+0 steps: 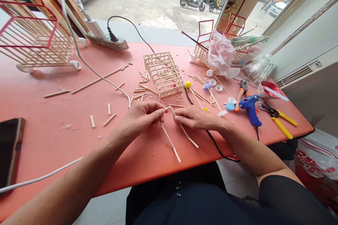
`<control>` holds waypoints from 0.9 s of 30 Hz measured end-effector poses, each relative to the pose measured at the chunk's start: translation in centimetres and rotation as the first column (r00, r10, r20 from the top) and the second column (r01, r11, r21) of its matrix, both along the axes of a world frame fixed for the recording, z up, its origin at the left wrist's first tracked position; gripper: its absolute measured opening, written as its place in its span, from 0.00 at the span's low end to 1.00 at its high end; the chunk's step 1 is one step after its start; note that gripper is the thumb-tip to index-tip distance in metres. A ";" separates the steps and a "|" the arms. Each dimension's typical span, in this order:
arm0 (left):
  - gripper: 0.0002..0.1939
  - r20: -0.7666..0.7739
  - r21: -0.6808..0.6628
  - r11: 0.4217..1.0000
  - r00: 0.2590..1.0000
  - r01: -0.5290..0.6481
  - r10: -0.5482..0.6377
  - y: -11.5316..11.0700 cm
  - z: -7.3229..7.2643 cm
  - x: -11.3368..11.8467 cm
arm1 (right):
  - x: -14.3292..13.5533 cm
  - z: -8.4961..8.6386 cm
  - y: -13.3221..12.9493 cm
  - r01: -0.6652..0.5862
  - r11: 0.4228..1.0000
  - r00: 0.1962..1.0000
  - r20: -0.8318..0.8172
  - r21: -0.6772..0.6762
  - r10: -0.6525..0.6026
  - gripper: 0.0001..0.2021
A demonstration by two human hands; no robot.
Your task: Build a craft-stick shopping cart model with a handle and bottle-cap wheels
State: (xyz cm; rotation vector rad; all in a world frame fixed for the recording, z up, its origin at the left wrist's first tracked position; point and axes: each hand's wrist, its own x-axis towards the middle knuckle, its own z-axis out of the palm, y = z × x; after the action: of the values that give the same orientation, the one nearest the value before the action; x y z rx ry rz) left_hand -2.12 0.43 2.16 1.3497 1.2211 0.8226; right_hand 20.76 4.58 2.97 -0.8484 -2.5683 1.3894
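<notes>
Left hand: thumb and forefinger pinched on the top of a thin wooden stick piece, near its upper corner. Right hand: fingers closed around the other long leg of the same piece, just below that corner. Can't tell whether the corner is bonded or only held together. Piece sits over the near part of the pink table, both legs pointing back toward the wearer, each with a short kinked end. Just beyond the hands: slatted stick crate, with cut stick offcuts around it. Left of the left hand: a few short stick bits, white cable crossing the table, phone at the left edge. Right of the right hand: blue cap, blue glue gun, orange-handled pliers, yellow-handled cutters, cup with red inside. Farther out: wooden cart with red-edged top at far left, power strip near the window side, crumpled pink plastic bag at far right against more stick carts.
</notes>
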 end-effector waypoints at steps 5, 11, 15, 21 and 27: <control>0.16 0.002 0.001 1.000 1.000 -0.003 0.003 0.0 0.1 0.1 | 0.0 0.1 0.0 -0.003 1.000 1.000 -0.001 -0.006 0.003 0.13; 0.16 0.007 0.004 1.000 1.000 -0.008 0.008 0.1 0.0 0.2 | 0.0 0.0 -0.1 -0.002 1.000 1.000 -0.009 -0.006 0.002 0.13; 0.15 0.004 0.000 1.000 1.000 -0.009 0.009 0.1 -0.1 0.1 | 0.0 0.1 -0.1 -0.002 1.000 1.000 -0.005 -0.006 0.002 0.13; 0.15 0.006 0.003 1.000 1.000 0.000 0.000 0.0 -0.2 0.0 | 0.0 0.1 0.0 -0.005 1.000 1.000 -0.003 0.000 0.005 0.13; 0.14 0.006 0.021 1.000 1.000 0.003 -0.003 0.1 -0.3 0.0 | -0.1 0.1 0.0 -0.010 1.000 1.000 -0.001 -0.001 0.010 0.13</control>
State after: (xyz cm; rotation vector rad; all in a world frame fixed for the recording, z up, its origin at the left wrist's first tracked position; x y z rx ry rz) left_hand -2.07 0.54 1.85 1.3646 1.2081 0.8392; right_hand 20.71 4.55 3.09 -0.8360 -2.5746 1.3933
